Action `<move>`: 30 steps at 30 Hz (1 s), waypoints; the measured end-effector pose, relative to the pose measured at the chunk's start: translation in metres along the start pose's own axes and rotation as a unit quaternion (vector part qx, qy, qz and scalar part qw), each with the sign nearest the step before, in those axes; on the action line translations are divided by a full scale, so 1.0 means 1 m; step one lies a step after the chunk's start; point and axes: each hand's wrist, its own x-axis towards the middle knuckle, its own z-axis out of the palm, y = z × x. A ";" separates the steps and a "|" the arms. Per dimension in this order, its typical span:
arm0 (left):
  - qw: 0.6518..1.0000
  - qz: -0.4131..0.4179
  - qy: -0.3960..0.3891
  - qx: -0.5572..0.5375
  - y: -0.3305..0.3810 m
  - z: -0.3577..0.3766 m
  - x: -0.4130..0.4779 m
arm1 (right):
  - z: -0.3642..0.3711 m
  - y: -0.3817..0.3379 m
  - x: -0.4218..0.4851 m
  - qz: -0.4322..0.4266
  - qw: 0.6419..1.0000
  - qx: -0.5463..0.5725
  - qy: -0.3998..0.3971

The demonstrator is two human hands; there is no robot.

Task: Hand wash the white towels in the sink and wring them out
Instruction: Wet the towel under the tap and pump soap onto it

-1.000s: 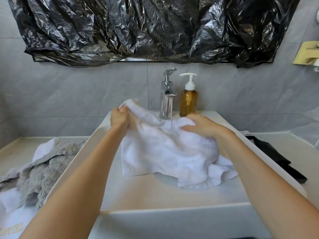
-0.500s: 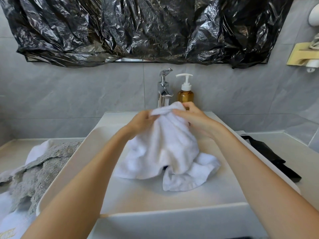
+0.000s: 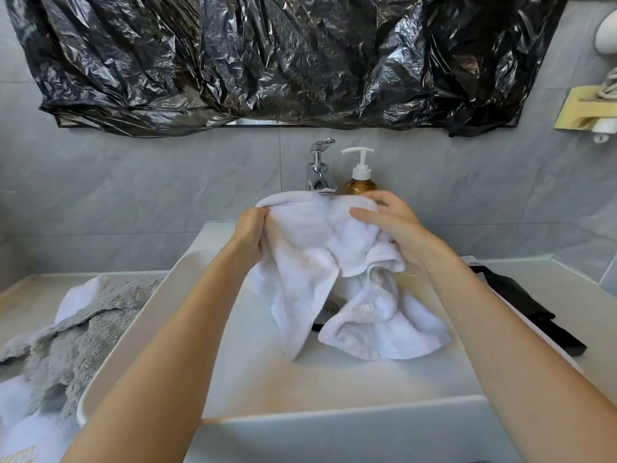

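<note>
A white towel (image 3: 320,262) hangs bunched over the white rectangular sink (image 3: 253,369), just under the chrome faucet (image 3: 319,168). My left hand (image 3: 250,232) is shut on the towel's upper left edge. My right hand (image 3: 390,225) grips the upper right part, thumb and fingers pressed into the cloth. The towel's lower folds rest on the sink floor and partly cover the drain (image 3: 329,309). No water stream is visible.
An amber soap pump bottle (image 3: 360,175) stands right of the faucet. A grey towel over white cloth (image 3: 66,332) lies on the counter at the left. A black cloth (image 3: 521,302) lies on the counter to the right. Black plastic (image 3: 283,55) covers the mirror above.
Both hands came together at the top of the towel, then spread slightly apart again. The towel is lifted higher and bunched closer to the faucet.
</note>
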 end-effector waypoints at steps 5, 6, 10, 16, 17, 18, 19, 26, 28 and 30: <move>0.993 -0.109 -0.038 0.015 -0.017 -0.007 -0.004 | 0.032 0.019 -0.007 0.046 0.998 -0.020 -0.037; 0.993 -0.105 -0.049 0.025 -0.021 -0.002 -0.005 | 0.042 0.017 -0.008 0.038 0.999 0.001 -0.023; 0.993 -0.073 -0.067 0.062 -0.041 0.030 -0.013 | 0.079 0.018 -0.014 -0.005 0.997 -0.017 0.071; 0.988 -0.003 0.010 0.157 -0.043 0.064 -0.022 | 0.089 0.019 -0.014 -0.037 0.973 -0.089 0.211; 0.983 0.020 0.019 0.179 -0.044 0.067 -0.025 | 0.087 0.018 -0.013 -0.026 0.970 -0.100 0.222; 0.980 0.042 0.022 0.195 -0.044 0.069 -0.026 | 0.086 0.017 -0.011 -0.016 0.968 -0.106 0.227; 0.978 0.056 0.024 0.201 -0.044 0.069 -0.028 | 0.084 0.018 -0.009 -0.010 0.967 -0.113 0.229; 0.993 -0.095 -0.071 -0.012 -0.030 0.037 -0.011 | 0.057 0.030 0.009 0.100 0.973 -0.085 0.187; 0.991 -0.098 -0.069 -0.054 -0.023 0.018 -0.003 | 0.049 0.025 0.009 0.145 0.980 0.009 0.135; 0.998 -0.060 -0.034 0.010 -0.019 0.002 0.004 | 0.042 0.019 0.012 0.164 0.981 0.092 0.049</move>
